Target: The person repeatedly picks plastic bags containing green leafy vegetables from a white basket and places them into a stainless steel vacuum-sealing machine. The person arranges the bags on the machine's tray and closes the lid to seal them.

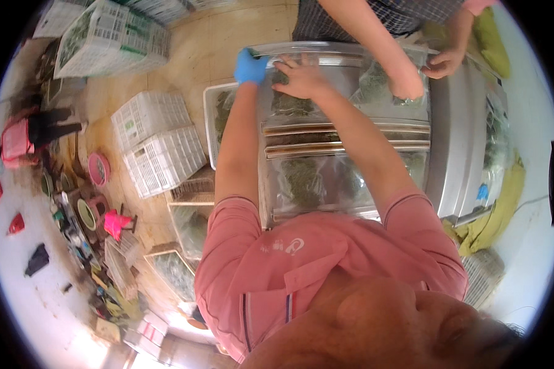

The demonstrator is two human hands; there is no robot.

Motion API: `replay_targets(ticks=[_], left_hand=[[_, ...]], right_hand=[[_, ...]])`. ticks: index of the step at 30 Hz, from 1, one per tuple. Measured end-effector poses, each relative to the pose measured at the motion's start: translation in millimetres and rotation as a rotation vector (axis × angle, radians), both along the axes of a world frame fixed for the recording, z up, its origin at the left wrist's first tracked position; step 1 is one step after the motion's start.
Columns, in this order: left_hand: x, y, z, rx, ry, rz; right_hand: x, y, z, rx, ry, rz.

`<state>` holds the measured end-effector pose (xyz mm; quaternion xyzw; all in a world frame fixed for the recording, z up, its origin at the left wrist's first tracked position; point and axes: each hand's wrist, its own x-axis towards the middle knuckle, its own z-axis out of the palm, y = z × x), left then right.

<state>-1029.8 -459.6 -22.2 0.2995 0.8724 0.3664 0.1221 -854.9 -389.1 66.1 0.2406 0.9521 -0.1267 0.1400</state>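
My left hand (250, 66), in a blue glove, is at the far left corner of a metal machine bed (345, 77) with long bars across it. Its fingers are too foreshortened to read. Bare and spread out, my right hand (300, 77) lies palm down at the near side of the far bar, over a clear plastic bag of green leafy stuff (292, 104). Another similar bag (301, 181) lies flat on the near half of the bed. Across from me, a co-worker's hands (407, 83) are at a third bag (372, 83).
A raised metal lid (458, 123) stands on the right. White plastic crates (160, 141) are stacked on the left floor, with more crates (114, 40) beyond. A white bin (212, 92) of bags adjoins the bed's left edge. Another person (28, 135) is at far left.
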Motion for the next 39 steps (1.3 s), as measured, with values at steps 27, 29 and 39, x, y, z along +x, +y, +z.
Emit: replay_targets(ticks=[27,29,39], left_hand=[[26.5,-31.3,44.3,-0.014,0.385,-0.283],[25.8,-22.8,50.7,-0.101,0.338,-0.246],[9.7,11.0,34.1,-0.182,0.147,-0.118]], right_hand=[[53.6,-51.2,-14.0,0.078,0.594,-0.279],[49.8,-43.7,-17.3,0.027,0.608,-0.370],[52.9,-26.8,-34.9,0.067,0.426,-0.374]])
